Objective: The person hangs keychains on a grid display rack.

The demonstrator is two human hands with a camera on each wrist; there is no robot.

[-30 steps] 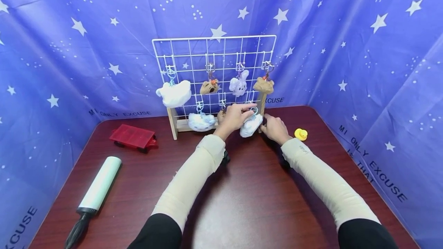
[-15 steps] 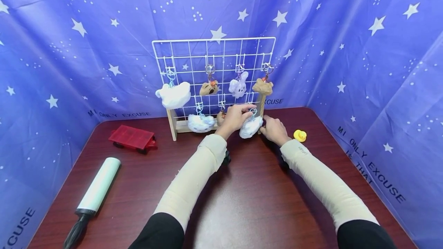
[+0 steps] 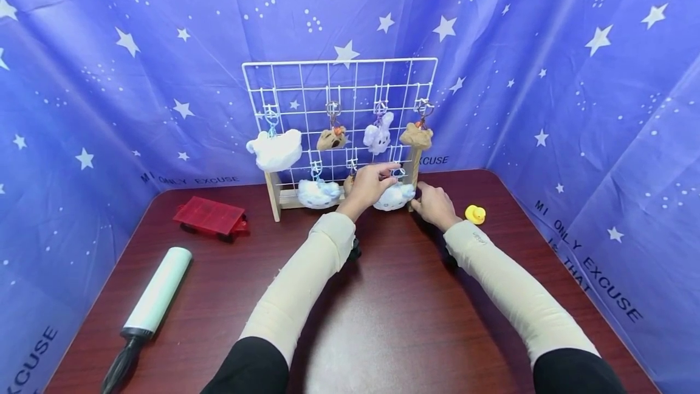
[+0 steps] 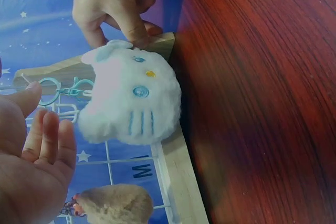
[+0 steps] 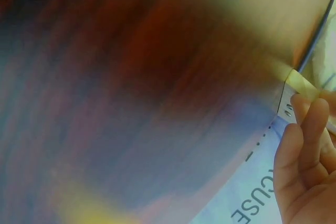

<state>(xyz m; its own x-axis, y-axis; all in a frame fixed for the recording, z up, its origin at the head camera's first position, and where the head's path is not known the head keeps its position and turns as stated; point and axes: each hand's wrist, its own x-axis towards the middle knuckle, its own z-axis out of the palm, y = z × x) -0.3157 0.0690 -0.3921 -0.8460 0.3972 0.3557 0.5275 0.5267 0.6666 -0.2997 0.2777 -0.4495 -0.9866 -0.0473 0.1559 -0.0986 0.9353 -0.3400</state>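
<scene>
A white plush cat-face keychain (image 4: 131, 93) with blue eyes and whiskers hangs at the lower right of a white wire grid rack (image 3: 340, 62). At its light blue ring is my left hand (image 3: 367, 187), thumb tip against the ring and the other fingers curled below. My right hand (image 3: 435, 204) grips the rack's wooden side stand (image 4: 167, 44) low down, just beside the plush. Partly hidden behind the left hand is a brown plush keychain (image 4: 115, 204). Left of it hangs another white-and-blue plush (image 3: 318, 193).
Along the upper row hang a white plush (image 3: 275, 151), a brown one (image 3: 331, 138), a lilac rabbit (image 3: 378, 135) and a tan bear (image 3: 417, 135). A yellow rubber duck (image 3: 475, 214) sits right. A red toy cart (image 3: 210, 216) and hand pump (image 3: 158, 290) lie left.
The white cat plush at my left hand has turned from tilted to level, its face now toward the front. Both hands stay in nearly the same place.
</scene>
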